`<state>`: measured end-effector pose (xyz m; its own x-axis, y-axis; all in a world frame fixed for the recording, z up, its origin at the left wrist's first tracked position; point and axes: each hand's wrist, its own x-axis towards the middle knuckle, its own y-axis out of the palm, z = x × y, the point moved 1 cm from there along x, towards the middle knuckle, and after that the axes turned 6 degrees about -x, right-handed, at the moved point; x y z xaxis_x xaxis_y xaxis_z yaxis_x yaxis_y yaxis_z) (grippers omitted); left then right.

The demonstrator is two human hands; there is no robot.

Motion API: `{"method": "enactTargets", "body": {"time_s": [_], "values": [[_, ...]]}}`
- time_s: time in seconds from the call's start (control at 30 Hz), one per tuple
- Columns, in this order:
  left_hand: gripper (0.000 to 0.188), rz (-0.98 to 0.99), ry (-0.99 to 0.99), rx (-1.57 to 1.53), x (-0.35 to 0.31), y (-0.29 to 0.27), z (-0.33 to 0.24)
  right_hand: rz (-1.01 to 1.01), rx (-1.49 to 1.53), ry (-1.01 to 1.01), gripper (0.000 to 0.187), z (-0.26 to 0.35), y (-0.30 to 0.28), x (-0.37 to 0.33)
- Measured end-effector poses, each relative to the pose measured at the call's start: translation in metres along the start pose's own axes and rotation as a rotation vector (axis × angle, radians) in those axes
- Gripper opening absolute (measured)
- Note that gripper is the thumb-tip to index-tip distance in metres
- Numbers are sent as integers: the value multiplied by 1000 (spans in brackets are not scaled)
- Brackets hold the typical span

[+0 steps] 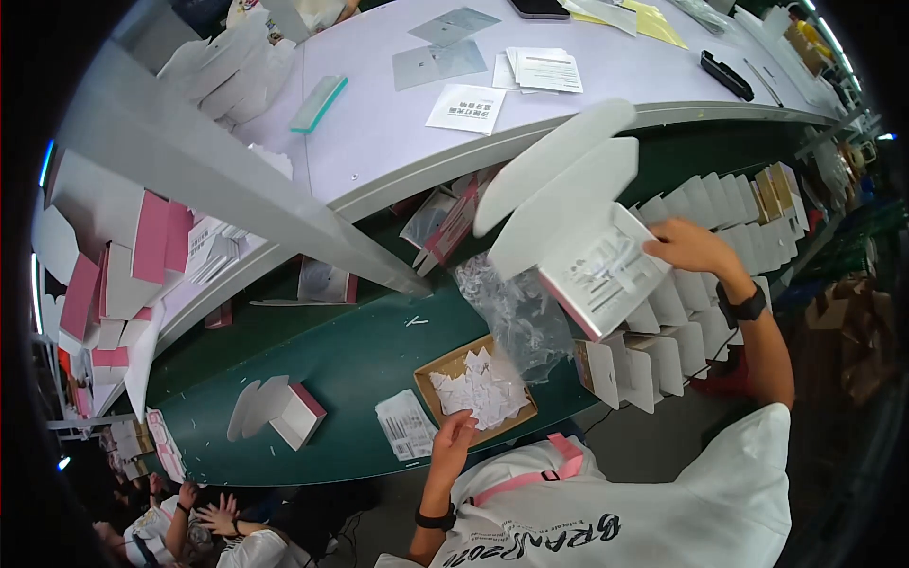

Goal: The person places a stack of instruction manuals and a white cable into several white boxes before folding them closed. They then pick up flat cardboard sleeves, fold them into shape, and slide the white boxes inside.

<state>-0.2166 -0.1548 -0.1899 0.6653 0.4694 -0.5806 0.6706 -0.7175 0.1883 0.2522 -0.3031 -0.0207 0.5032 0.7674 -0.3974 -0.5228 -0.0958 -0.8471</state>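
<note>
My right hand (pixel 694 248) grips the right edge of an open white box (pixel 606 270) with pink outer sides, held tilted above the bench. Its long lid flaps stand up to the upper left, and white printed or molded shapes show inside. My left hand (pixel 454 437) is at the near edge of a shallow cardboard tray (pixel 428 371) heaped with small white paper pieces (pixel 483 390). Its fingers are drawn together by the pieces; whether one is between them is too small to tell. A crumpled clear plastic bag (pixel 521 317) lies between the tray and the box.
Rows of open white boxes (pixel 668 355) stand at the right. A stack of barcode labels (pixel 407 424) and a small open box (pixel 298 417) lie on the green bench (pixel 360 350). Across the raised white shelf (pixel 379 133) are leaflets (pixel 544 71); a grey post (pixel 256 180) crosses at the left.
</note>
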Motion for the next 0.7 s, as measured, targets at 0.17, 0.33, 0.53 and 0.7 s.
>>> {"method": "enactTargets", "body": {"time_s": [0.17, 0.33, 0.53, 0.7], "values": [[30, -66, -14, 17, -3, 7, 0, -148, -60, -243, 27, 49, 12, 66], [30, -88, -5, 17, 3, 12, -3, -239, -83, -387, 37, 39, 48, 164], [31, -252, -24, -14, -8, 0, 17, -362, -157, -336, 40, -17, 70, 245], [28, -366, -107, -68, -11, 2, 23, -30, -64, 56, 38, -96, 67, 289]]}}
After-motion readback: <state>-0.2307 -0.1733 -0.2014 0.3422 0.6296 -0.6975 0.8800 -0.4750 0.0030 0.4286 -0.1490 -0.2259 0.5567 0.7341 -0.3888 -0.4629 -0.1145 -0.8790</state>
